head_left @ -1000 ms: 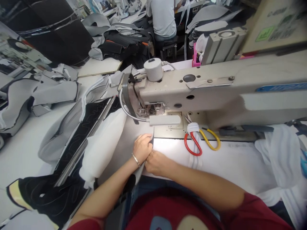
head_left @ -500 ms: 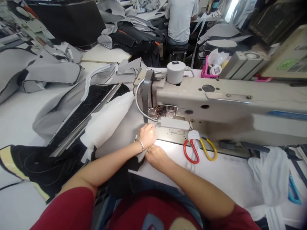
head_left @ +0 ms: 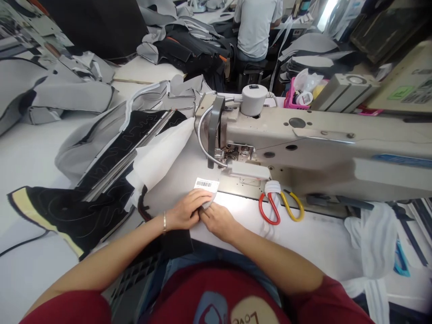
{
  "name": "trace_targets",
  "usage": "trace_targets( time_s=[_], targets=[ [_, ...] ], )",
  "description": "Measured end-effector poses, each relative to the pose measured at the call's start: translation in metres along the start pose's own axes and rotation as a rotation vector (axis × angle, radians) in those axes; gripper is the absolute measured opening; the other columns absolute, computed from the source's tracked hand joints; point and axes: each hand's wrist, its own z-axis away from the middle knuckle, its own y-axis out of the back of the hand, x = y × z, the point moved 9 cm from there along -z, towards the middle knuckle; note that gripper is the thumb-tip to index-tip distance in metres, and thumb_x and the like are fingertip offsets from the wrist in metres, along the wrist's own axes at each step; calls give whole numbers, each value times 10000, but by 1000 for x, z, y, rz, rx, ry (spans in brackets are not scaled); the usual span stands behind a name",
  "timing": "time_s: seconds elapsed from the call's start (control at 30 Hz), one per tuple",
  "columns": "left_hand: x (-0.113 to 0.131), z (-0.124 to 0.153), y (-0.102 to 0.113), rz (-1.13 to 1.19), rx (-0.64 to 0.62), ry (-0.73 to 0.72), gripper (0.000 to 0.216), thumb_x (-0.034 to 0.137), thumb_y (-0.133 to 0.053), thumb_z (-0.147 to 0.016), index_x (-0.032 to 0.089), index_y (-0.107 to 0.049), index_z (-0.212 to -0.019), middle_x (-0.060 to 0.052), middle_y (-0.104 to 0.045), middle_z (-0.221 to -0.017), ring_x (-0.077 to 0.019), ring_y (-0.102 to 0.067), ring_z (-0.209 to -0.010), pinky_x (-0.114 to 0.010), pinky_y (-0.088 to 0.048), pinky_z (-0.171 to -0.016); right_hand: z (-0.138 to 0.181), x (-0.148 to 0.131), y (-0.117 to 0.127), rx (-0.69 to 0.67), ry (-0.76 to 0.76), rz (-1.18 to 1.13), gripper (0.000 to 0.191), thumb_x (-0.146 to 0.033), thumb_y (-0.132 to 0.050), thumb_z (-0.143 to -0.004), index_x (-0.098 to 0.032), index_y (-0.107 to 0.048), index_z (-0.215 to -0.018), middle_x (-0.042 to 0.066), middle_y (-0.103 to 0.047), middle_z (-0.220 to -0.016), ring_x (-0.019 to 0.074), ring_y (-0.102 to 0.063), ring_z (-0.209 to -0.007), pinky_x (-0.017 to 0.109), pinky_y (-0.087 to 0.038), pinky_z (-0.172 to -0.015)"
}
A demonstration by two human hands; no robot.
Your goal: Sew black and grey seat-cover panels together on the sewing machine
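Note:
My left hand, with a bracelet at the wrist, is closed on the edge of a grey fabric piece in front of the sewing machine. My right hand meets it there, its fingers pinched on the same edge; the fingertips are partly hidden. A white barcode label lies on the fabric just beyond my left fingers. Several black quilted and white layers of the work spread to the left. The machine's lamp shines on the spot right of my hands.
Scissors with one red and one yellow handle lie right of my hands. White striped cloth hangs at the far right. A pink basket stands behind the machine. Grey fabric pieces cover the left table. A person sits beyond.
My left hand has drawn back toward me and left, away from the needle area. The barcode label has come into view. My right hand has shifted only slightly.

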Motion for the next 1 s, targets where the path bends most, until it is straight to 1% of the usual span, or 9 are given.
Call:
trace_targets(
  time_s=[0.07, 0.13, 0.23, 0.3, 0.4, 0.53, 0.63, 0.8, 1.0],
  targets=[
    [-10, 4, -13, -88, 42, 39, 413, 77, -336, -754, 133, -455, -1145, -103, -496, -1163, -187, -413, -1082, -394, -376, -916, 0, 1, -2, -68, -5, 0, 280, -124, -284, -859, -108, -562, -826, 93, -575, -811, 165, -500, -759, 282, -419, -635],
    [-20, 2, -21, -143, 106, 60, 375, 78, -327, -789, 158, -497, -1113, -76, -524, -1138, -173, -440, -1026, -370, -405, -881, 0, 4, -2, -123, -9, 8, 273, -105, -291, -848, -119, -559, -798, 78, -571, -772, 159, -496, -698, 273, -399, -568],
    [-29, -4, -24, -166, 158, 53, 345, 80, -333, -807, 190, -550, -1051, -39, -563, -1089, -154, -464, -932, -327, -443, -807, 2, 5, -3, -175, 6, 15, 255, -90, -309, -833, -125, -553, -767, 70, -562, -722, 152, -485, -648, 265, -362, -514],
    [-30, -7, -23, -182, 150, 38, 359, 63, -326, -805, 197, -556, -1046, -31, -570, -1082, -152, -459, -912, -319, -447, -783, 3, 5, -2, -189, 14, 19, 253, -88, -311, -831, -123, -550, -757, 73, -559, -716, 149, -481, -641, 264, -349, -507],
    [-29, -7, -23, -202, 126, 26, 384, 44, -311, -799, 196, -553, -1055, -36, -567, -1084, -156, -445, -915, -319, -447, -776, 3, 4, -2, -196, 12, 15, 252, -87, -311, -830, -121, -551, -759, 75, -560, -721, 153, -484, -645, 265, -343, -507],
    [-25, -6, -24, -192, 128, 9, 371, 46, -317, -797, 182, -557, -1045, -52, -569, -1065, -159, -436, -919, -319, -448, -782, 3, 3, -2, -203, 15, -1, 257, -85, -309, -832, -121, -552, -760, 76, -565, -733, 160, -489, -655, 271, -346, -520],
    [-27, -10, -25, -190, 133, 10, 387, 28, -305, -790, 176, -555, -1046, -53, -567, -1060, -162, -430, -926, -320, -448, -787, 3, 7, -3, -203, -1, -2, 258, -86, -310, -834, -124, -551, -753, 69, -564, -728, 155, -487, -655, 265, -337, -517],
    [-39, -22, -25, -203, 124, 7, 412, 4, -304, -761, 175, -564, -1030, -50, -569, -1030, -163, -431, -916, -324, -447, -794, 0, 25, -4, -199, -76, -35, 200, -88, -363, -823, -141, -545, -762, 44, -566, -745, 133, -480, -665, 236, -305, -501],
    [-55, -41, -23, -252, 140, -26, 421, -6, -327, -711, 173, -579, -997, -57, -564, -983, -173, -432, -923, -336, -436, -804, -4, 51, -2, -122, -192, -73, 191, -117, -381, -842, -156, -552, -769, 23, -562, -746, 119, -476, -722, 210, -301, -516]
  ],
)
